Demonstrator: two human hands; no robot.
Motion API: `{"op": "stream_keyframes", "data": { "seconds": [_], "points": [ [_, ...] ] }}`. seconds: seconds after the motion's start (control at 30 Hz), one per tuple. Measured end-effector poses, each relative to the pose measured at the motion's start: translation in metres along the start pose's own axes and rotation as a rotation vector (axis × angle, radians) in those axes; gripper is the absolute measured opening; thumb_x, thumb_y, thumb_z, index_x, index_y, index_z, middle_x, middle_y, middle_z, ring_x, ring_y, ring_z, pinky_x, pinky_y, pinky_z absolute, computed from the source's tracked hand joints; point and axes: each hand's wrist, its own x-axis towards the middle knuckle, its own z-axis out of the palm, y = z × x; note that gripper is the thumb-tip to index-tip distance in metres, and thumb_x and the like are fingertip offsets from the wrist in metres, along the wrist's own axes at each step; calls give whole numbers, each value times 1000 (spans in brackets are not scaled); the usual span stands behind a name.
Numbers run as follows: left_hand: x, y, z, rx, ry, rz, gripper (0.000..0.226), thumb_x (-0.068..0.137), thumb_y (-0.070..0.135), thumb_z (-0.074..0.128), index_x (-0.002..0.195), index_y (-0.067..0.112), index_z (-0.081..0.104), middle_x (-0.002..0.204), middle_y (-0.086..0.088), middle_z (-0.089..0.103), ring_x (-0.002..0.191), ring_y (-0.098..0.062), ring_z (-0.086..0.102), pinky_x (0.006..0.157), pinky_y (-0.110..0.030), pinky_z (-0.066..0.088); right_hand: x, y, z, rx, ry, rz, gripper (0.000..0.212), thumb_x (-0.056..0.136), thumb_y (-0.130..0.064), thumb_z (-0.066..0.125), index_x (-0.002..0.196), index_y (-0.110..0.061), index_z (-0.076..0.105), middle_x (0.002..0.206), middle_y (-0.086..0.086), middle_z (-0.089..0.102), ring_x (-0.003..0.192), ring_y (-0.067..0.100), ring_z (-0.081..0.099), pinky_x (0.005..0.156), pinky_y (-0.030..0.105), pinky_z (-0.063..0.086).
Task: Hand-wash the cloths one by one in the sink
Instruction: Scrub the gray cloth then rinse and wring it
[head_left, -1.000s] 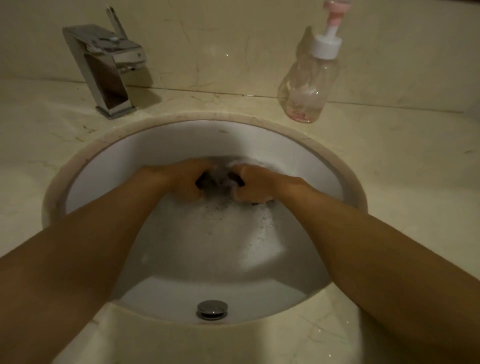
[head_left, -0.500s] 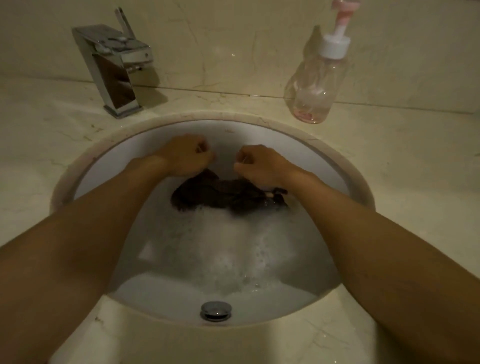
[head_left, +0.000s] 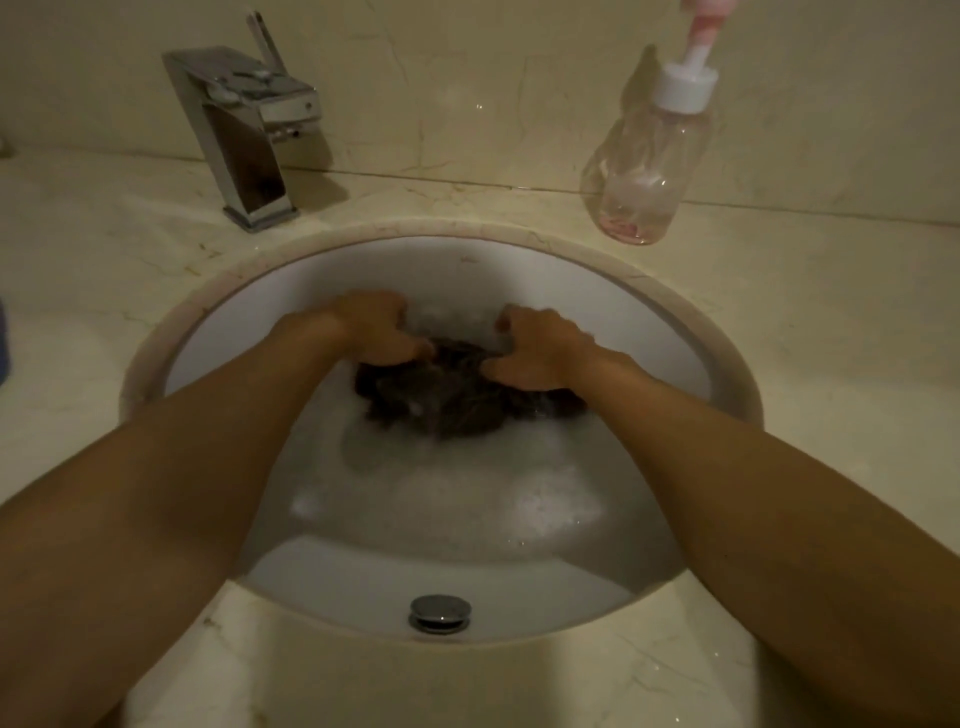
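Risk: w/ water this high, hard scrubbing could slop suds over the sink (head_left: 727, 332) rim onto the surface (head_left: 841, 322) beyond the hands. Dark cloth (head_left: 457, 405) sits bunched in foam, btwn & just under both hands. Left hand (head_left: 379, 332) & right hand (head_left: 540, 353): fingers curled, gripping its upper edge.

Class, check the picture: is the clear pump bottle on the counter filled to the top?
No, the pump bottle holds only a shallow layer of pink liquid at its base.
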Motion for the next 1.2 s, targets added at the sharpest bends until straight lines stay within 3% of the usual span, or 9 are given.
{"op": "stream_keyframes", "data": {
  "seconds": [0.1, 0.23, 0.4, 0.5, 0.63, 0.8, 0.97, 1.07, 1.2],
  "points": [
    [10, -4, 3, -41, 337, 217, 32, 91, 31, 67, 119, 15, 62, 117, -9, 63, 110, -31, 59, 92, -38, 47, 3, 0, -5, 91, 89, -174, 64, 86, -47, 72, 144, -24, 54, 139, 4, 60, 123, 27, 58, 104, 40, 48],
    [6, 20, 23, 69, -203, 385, 62, 65, 55, 69, 123, 34, 59, 118, 6, 64, 108, -19, 61, 94, -37, 50, -1, -8, 10, -143, -299, -136, 51, 80, -50, 77, 123, -26, 64, 106, -1, 68, 91, 21, 67, 76, 32, 57],
    [7, 24, 39, 175, -217, 313, 74, 60, 54, 80, 127, 39, 55, 116, 6, 64, 104, -22, 64, 90, -42, 55, -6, -15, 13, 84, -124, -185, 16, 88, -18, 73, 100, -12, 64, 82, 1, 65, 68, 16, 63, 54, 21, 48],
    [4, 29, 30, 135, -173, 258, 80, 51, 54, 86, 123, 36, 56, 115, 4, 66, 101, -22, 65, 92, -42, 54, -4, -13, 10, 215, -41, -168, 26, 82, -23, 76, 105, -11, 71, 91, 7, 72, 82, 24, 70, 73, 35, 59],
    [3, 25, 15, -53, -187, 111, 57, 51, 42, 92, 103, 27, 72, 97, 0, 74, 82, -18, 71, 81, -38, 61, 2, -13, 9, 199, 114, -189, 53, 84, -26, 78, 133, -16, 61, 125, 8, 63, 111, 26, 62, 90, 32, 50],
    [4, 3, -12, -98, -41, -28, 63, 51, 51, 94, 102, 22, 71, 101, 0, 70, 92, -21, 65, 84, -33, 53, 1, -13, 7, -44, 273, -26, 89, 80, -69, 73, 147, -16, 46, 142, 9, 48, 129, 33, 47, 100, 47, 48],
    [6, -15, -19, -246, 231, -141, 102, 53, 60, 91, 136, 12, 55, 136, -10, 58, 122, -30, 56, 101, -40, 47, -8, -20, 11, -154, 176, -36, 82, 77, -77, 69, 135, -19, 59, 132, 8, 52, 123, 33, 50, 95, 43, 50],
    [6, -15, -22, -226, 264, -105, 97, 53, 63, 90, 130, 13, 58, 129, -9, 61, 112, -29, 58, 95, -40, 50, -10, -23, 16, -172, 77, -93, 84, 76, -82, 66, 136, -23, 63, 139, 5, 56, 125, 31, 54, 101, 44, 51],
    [7, -15, -23, -205, 279, -63, 84, 55, 64, 89, 118, 15, 62, 115, -7, 64, 95, -24, 58, 83, -38, 51, -12, -23, 29, -248, -197, -57, 92, 83, -88, 46, 160, -44, 23, 172, -2, 6, 157, 32, 13, 123, 54, 25]
  ]
}}
